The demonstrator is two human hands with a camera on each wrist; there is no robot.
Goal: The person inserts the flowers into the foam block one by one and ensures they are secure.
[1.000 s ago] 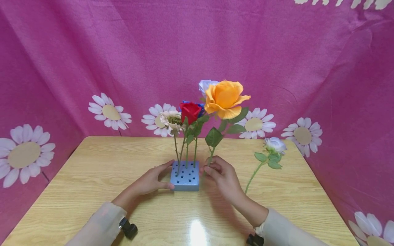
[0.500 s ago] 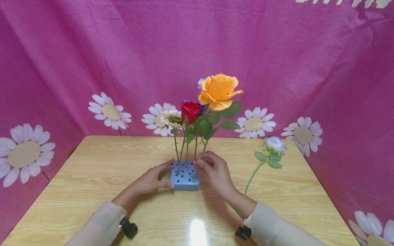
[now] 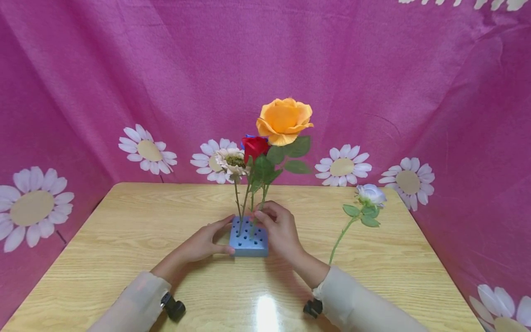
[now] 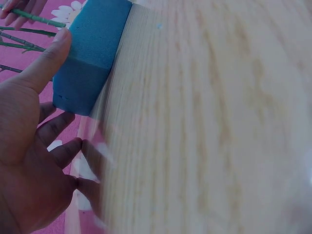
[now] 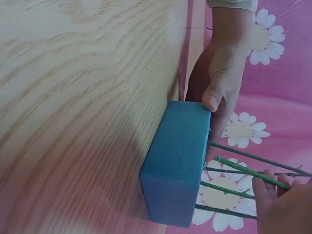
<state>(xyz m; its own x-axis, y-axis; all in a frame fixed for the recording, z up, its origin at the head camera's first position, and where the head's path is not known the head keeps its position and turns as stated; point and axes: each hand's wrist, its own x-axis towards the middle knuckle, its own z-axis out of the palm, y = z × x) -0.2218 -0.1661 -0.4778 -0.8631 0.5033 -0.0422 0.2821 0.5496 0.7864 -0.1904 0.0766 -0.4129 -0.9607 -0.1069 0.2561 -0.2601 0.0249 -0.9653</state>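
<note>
My left hand [image 3: 207, 242] holds the left side of a blue foam block [image 3: 249, 253] with holes in its top, thumb at the near corner and fingers at the far side. Above the block, my right hand [image 3: 283, 230] pinches the green stem [image 5: 251, 171] of an orange rose [image 3: 284, 122]. In the right wrist view the stem's cut end shows just off the block's top face. Standing in the block are a red rose [image 3: 255, 148] and a cream, green-centred flower [image 3: 230, 161]. A blue bloom [image 3: 247, 137] shows partly behind the red rose.
A pale lilac rose [image 3: 371, 195] with a leafy stem lies on the wooden table [image 3: 199, 295] to the right. Behind the table hangs a magenta cloth [image 3: 232, 69] printed with large white daisies. Black wrist cameras [image 3: 174, 308] sit under both sleeves.
My right hand has moved left with the orange rose, bringing its stem from beside the block to over it. The bloom now hides a lilac one behind. My left hand stays put.
</note>
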